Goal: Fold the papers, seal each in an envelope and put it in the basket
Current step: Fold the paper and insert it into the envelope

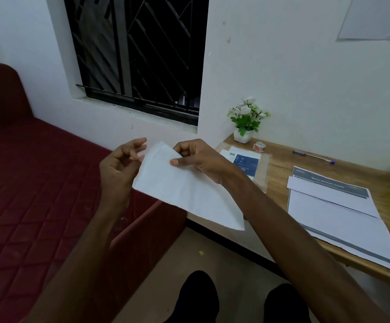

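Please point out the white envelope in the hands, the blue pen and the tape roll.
white envelope (184, 192), head view, middle of its face.
blue pen (313, 156), head view, middle of its barrel.
tape roll (260, 146), head view, its side.

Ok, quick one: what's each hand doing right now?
Left hand: fingers loosely curled beside the white envelope; contact unclear.
Right hand: pinching the envelope's top edge.

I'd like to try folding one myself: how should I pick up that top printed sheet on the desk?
Pinch the printed sheet at its near corner, coming from the front edge of the wooden desk. It lies flat, but that corner seems to overhang the edge, so fingers can likely slip under there.
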A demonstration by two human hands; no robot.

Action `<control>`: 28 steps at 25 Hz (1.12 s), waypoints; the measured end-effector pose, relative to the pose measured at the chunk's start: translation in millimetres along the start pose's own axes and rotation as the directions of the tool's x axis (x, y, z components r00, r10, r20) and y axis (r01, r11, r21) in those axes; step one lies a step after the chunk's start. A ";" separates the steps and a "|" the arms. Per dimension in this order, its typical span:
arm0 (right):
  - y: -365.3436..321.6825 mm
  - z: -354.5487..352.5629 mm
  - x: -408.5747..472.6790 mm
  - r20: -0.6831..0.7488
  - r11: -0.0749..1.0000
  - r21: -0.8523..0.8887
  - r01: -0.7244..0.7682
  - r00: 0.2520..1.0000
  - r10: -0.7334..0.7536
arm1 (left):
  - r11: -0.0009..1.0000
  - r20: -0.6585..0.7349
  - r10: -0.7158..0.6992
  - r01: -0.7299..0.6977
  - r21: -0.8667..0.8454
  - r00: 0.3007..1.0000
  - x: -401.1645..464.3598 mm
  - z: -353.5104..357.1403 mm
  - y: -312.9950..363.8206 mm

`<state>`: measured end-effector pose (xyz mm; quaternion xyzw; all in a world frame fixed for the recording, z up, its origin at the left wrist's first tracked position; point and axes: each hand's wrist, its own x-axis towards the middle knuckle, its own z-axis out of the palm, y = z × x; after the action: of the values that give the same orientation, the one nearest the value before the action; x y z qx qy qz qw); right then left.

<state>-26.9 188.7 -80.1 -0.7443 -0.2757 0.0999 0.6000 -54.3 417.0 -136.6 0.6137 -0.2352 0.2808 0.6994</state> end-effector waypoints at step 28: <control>2.4 -187.5 -227.2 -0.862 0.982 0.113 -0.153 0.476 0.173 | 0.927 0.640 -0.330 0.110 0.358 0.694 40.9 250.2 -25.9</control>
<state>-124.3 -89.3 -75.0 -0.7095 0.1368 -0.2289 0.6523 -2.8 171.1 -93.9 0.7937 -0.3578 -0.0230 0.4915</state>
